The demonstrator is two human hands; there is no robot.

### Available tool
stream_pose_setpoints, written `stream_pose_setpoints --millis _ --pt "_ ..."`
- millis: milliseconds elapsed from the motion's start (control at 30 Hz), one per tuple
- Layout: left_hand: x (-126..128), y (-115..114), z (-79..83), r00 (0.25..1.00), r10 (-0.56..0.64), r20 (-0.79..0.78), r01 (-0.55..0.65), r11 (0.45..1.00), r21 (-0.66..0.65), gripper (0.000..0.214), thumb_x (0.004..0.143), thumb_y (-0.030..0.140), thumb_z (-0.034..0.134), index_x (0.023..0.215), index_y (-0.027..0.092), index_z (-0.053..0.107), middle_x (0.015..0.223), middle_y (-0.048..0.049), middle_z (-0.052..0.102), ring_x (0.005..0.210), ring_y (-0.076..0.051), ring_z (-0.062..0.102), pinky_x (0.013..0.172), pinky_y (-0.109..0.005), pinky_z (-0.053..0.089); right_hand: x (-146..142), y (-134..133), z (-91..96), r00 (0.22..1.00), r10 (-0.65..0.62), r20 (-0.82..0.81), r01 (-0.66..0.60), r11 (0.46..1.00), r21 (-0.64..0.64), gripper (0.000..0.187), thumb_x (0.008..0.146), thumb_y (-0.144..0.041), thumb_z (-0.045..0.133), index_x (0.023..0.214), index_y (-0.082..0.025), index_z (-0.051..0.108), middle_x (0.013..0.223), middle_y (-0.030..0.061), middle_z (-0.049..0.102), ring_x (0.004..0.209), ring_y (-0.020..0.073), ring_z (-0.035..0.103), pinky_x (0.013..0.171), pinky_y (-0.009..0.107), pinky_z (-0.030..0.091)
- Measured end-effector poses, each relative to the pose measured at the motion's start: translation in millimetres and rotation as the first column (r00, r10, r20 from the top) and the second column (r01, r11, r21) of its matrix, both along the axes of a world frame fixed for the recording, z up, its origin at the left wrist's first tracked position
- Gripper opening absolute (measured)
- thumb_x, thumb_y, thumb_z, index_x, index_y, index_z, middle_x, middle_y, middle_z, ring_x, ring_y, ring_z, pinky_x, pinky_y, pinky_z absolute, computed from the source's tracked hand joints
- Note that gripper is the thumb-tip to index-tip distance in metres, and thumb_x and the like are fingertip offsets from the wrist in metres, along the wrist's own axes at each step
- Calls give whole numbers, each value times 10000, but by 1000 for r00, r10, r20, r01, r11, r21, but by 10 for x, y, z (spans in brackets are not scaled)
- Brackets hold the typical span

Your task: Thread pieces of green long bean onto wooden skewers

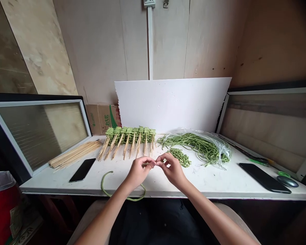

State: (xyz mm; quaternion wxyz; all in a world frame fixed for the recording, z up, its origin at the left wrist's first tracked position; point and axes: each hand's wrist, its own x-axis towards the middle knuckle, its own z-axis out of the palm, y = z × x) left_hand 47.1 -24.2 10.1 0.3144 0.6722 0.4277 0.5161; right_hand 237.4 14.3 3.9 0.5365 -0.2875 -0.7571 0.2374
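My left hand [140, 170] is closed in a pinch around a long green bean, a bit of which shows between the fingers. The rest of this long bean [102, 185] curves over the table's front edge, partly hidden by my left forearm. My right hand [172, 168] pinches at the bean's end, its fingertips meeting those of my left hand. Just behind my right hand lies a pile of short cut bean pieces [180, 157]. Farther back on the left, bean pieces threaded on skewers [130, 133] are stacked in a row, bare stick ends facing me.
Loose bamboo skewers [75, 154] and a phone [82, 170] lie on the left of the white table [193, 185]. A clear plastic bag of long beans [201, 144] is at the back right. A black phone-like slab [264, 177] and a mouse [287, 181] lie far right.
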Motion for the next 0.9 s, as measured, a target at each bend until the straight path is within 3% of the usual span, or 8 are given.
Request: stream_pose_setpoints --millis 200,300,400,500,633,767,833,900 --pt "30 93 -39 994 -20 -110 16 999 -31 251 940 375 673 865 159 775 808 -75 739 802 -209 678 787 -315 527 0 121 -39 992 50 114 -55 998 43 184 937 -172 643 814 -251 754 835 72 701 930 266 575 769 373 501" --pt "-17 190 -112 994 -26 -104 24 999 -26 217 915 306 655 798 155 757 763 -71 721 758 -196 658 747 -300 521 34 164 -7 980 128 154 -137 990 44 204 965 -221 648 803 -253 768 837 72 704 948 271 584 869 417 478" --pt "-123 283 -172 999 -32 -44 31 999 -20 255 923 354 662 827 138 758 745 -74 707 716 -182 648 730 -300 528 111 257 7 976 185 117 -184 983 -20 210 972 -362 692 819 -252 781 849 70 713 927 265 607 871 413 469" --pt "-231 329 -192 1000 -6 -19 6 999 -40 361 951 464 663 970 125 786 792 -87 717 766 -190 660 758 -309 535 193 419 -110 990 88 110 -79 994 -77 244 917 -494 752 895 -262 825 907 82 726 942 281 613 823 401 466" --pt "-249 321 -209 999 -35 -23 33 997 -76 467 978 513 619 1196 128 768 898 -103 736 709 -155 598 679 -288 514 233 603 -441 920 -175 351 193 981 -16 187 870 -451 810 831 -274 855 842 100 725 957 332 593 849 453 449" --pt "-174 316 -238 999 -37 -30 37 999 -10 397 939 493 670 1086 155 819 1018 -118 727 673 -130 602 688 -300 547 224 613 -588 826 -341 449 325 939 115 115 815 -366 875 795 -254 859 866 147 745 1041 393 585 901 513 443" --pt "-144 315 -240 1000 17 -2 -17 1000 19 357 910 465 709 1051 159 826 1026 -114 722 662 -134 628 689 -312 565 209 559 -517 871 -254 421 230 967 107 244 796 -441 888 953 -256 861 956 146 767 1069 388 593 922 518 457" --pt "-122 302 -224 996 67 57 -67 998 1 355 885 423 747 1101 148 807 967 -106 736 684 -161 671 705 -327 583 177 477 -394 932 -53 360 50 999 18 457 803 -531 862 1172 -267 810 1027 119 780 1057 347 624 903 478 492"
